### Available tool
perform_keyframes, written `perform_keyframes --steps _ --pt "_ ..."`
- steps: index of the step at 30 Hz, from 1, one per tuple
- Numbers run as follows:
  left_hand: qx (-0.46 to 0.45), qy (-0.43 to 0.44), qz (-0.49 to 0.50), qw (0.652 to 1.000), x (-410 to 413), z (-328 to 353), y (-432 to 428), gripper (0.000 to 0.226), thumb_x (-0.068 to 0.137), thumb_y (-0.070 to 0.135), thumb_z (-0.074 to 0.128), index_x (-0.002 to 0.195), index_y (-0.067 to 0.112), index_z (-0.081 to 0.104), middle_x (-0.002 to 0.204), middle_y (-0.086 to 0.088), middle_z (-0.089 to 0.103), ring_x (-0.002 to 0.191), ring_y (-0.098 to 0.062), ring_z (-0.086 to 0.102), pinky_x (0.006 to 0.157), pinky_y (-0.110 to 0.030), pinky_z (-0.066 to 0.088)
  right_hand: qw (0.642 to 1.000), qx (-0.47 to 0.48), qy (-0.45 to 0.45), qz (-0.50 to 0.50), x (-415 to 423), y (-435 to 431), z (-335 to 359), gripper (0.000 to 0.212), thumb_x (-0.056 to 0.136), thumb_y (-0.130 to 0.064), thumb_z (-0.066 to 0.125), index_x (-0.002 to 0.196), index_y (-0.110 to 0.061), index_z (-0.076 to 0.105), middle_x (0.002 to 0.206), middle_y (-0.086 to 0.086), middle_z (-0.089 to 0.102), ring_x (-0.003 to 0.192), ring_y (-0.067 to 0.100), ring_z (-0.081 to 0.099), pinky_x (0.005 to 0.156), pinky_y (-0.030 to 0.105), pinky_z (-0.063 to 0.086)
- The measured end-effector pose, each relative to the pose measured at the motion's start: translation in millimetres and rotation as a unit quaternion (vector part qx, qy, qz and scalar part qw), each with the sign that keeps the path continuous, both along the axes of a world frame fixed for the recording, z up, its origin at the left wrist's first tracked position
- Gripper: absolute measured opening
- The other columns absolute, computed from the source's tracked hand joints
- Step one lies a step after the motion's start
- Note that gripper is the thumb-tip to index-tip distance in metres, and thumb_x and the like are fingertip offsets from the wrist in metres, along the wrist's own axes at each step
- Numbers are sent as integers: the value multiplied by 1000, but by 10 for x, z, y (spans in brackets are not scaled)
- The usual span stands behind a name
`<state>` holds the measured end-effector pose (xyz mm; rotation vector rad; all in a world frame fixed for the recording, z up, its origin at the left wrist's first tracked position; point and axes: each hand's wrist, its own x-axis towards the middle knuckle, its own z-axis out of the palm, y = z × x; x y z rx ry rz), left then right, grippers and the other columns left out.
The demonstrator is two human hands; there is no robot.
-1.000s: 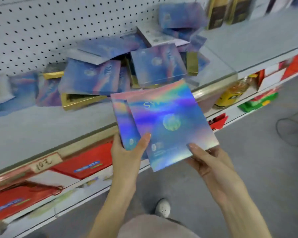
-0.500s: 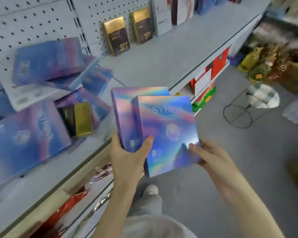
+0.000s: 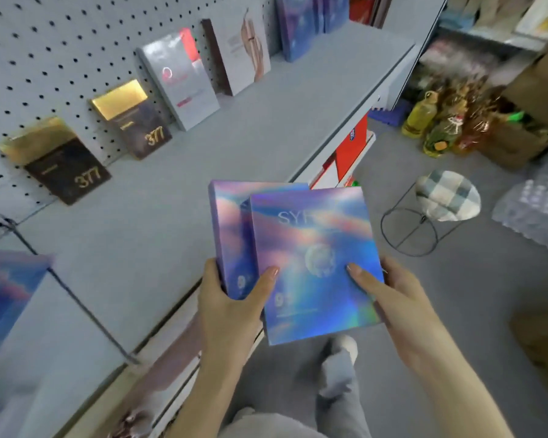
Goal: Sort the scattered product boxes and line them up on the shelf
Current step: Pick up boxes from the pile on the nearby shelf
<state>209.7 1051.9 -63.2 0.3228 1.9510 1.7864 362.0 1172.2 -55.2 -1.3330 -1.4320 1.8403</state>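
Two holographic blue-pink boxes are held in front of the grey shelf [image 3: 178, 197]. The front box [image 3: 314, 263] overlaps the rear box [image 3: 231, 229]. My left hand [image 3: 231, 308] grips both at their lower left, thumb on the front box's face. My right hand [image 3: 383, 295] holds the front box's lower right edge, thumb on top. One more holographic box [image 3: 4, 295] shows at the far left on the shelf, blurred.
Two black-and-gold "377" boxes [image 3: 60, 162], a white box [image 3: 181, 80] and a beige box [image 3: 238, 55] lean on the pegboard. More blue boxes [image 3: 301, 23] stand further right. On the floor: a wire stool [image 3: 437, 213], oil bottles [image 3: 431, 124], wrapped bottles [image 3: 538, 203].
The view has swung right along the shelf: the scattered pile has slid out of sight to the left. Both hands keep the same hold on the two boxes, now over the bare shelf stretch.
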Motion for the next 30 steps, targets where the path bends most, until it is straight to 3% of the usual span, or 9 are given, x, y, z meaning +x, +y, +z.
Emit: perform_keyframes --steps 2,7,10,14,16,20,22,27,30 --pt "-1 -16 20 1000 117 -37 407 51 47 38 82 88 19 59 82 -1 69 75 -25 68 65 -50 58 1000 6 13 14 55 488 -35 29 81 -22 69 106 -10 65 103 6 74 96 26 70 89 43 53" --pt "11 -46 73 996 467 -79 1419 40 65 17 85 98 15 63 91 -3 72 74 -14 68 62 -32 53 996 27 39 71 212 1686 69 39 72 -27 78 107 -17 64 102 2 74 89 22 72 79 38 56" --pt "20 -49 91 994 572 -81 1977 37 67 25 83 99 18 65 95 -4 73 81 -18 69 62 -27 52 995 28 58 82 251 2364 147 38 72 -26 78 106 -18 64 98 3 75 85 23 72 78 40 55" --pt "40 -35 147 988 515 -35 2583 27 75 31 78 100 26 68 98 3 74 91 -21 70 79 -40 53 993 -3 102 63 184 3128 139 32 76 -23 67 106 -12 63 97 5 75 81 20 72 67 30 57" --pt "57 -27 173 983 416 -22 2892 28 74 35 77 99 28 68 99 4 74 92 -20 69 81 -41 52 991 -17 115 68 98 3499 96 32 77 -21 66 106 -10 63 100 8 75 83 21 72 63 27 56" --pt "82 -17 207 975 88 -99 3582 39 61 51 68 91 26 67 94 2 71 86 -18 64 78 -36 49 990 -24 112 81 -143 4315 -28 42 73 -21 69 112 -11 60 102 8 74 90 26 72 75 37 58" --pt "106 -16 230 967 -119 -149 3959 29 66 45 69 86 24 66 92 -2 66 84 -18 59 77 -34 48 989 -29 113 87 -295 4767 -62 39 74 -18 71 111 -10 60 102 10 74 92 30 71 87 47 54" --pt "138 -16 213 967 -594 -213 4906 18 82 14 69 99 18 63 98 -1 68 87 -12 63 79 -27 51 987 -14 119 109 -681 5885 -39 41 81 -3 64 120 -10 55 108 12 72 90 26 72 65 32 60" --pt "138 -5 186 973 -914 -236 5472 31 80 6 69 109 10 60 107 -9 69 97 -24 64 89 -39 48 985 3 131 116 -932 6505 -28 43 82 1 62 122 -13 55 110 9 72 95 24 71 69 31 60"
